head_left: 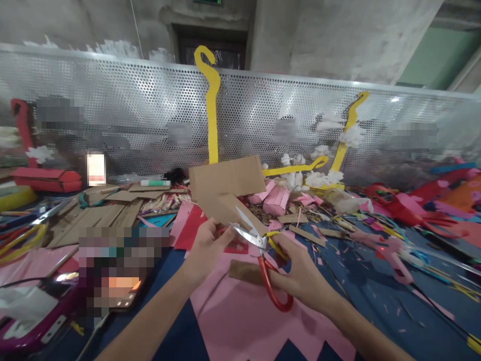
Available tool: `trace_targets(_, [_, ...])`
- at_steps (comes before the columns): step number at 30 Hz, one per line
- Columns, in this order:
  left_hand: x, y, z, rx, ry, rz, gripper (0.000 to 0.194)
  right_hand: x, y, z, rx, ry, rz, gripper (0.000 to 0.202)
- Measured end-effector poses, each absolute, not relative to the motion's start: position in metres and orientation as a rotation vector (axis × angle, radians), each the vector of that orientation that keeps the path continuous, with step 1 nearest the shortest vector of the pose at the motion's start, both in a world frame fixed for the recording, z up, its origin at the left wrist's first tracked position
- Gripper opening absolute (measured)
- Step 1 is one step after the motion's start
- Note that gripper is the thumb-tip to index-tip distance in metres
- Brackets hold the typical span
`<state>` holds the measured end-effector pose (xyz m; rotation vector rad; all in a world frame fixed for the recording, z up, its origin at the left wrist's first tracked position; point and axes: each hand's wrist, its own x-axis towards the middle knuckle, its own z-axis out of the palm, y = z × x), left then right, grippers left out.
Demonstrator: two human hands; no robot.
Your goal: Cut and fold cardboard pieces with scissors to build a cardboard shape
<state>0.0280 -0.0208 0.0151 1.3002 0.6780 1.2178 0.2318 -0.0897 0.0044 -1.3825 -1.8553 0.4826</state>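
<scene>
Scissors (260, 241) are up above the pink sheet (240, 316), mid-bench, blades apart and pointing away to our left. Our right hand (306, 271) grips them by the handles, red loop low, yellow loop high. Our left hand (205, 248) is at the blades, thumb and fingers bent in toward each other; can't tell whether they pinch anything or touch the steel.

For a clean cut, we'd want left fingertips off the blade line before closing, stock fed deep toward the pivot, and work turned rather than wrist. Short snips would risk a ragged edge.

Just below the blades: a brown strip (244, 271), right end behind our right hand; can't tell if it's held. Beyond: a cardboard panel (227, 178), with a yellow hooked strip (212, 115) rising behind it. Off right, a pink glue gun (389, 253) with a red light showing, so we'd keep our forearm clear of it.
</scene>
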Motion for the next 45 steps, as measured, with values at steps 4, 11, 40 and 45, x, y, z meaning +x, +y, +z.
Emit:
trace_targets(4, [0.026, -0.020, 0.016, 1.395, 0.655, 1.161, 0.018, 0.233, -0.088, -0.001, -1.376, -1.797, 0.684, 0.021])
trace_targets(11, [0.024, -0.024, 0.019, 1.569, 0.721, 1.036, 0.031, 0.234, -0.088, 0.003, -1.248, -1.665, 1.111, 0.025])
trace_targets(40, [0.023, -0.028, 0.023, 1.673, 0.814, 1.040, 0.027, 0.225, -0.092, 0.008, -1.237, -1.631, 1.229, 0.039])
trace_targets(45, [0.023, -0.028, 0.024, 1.671, 0.839, 1.029, 0.031, 0.229, -0.090, 0.002, -1.215, -1.656, 1.235, 0.038])
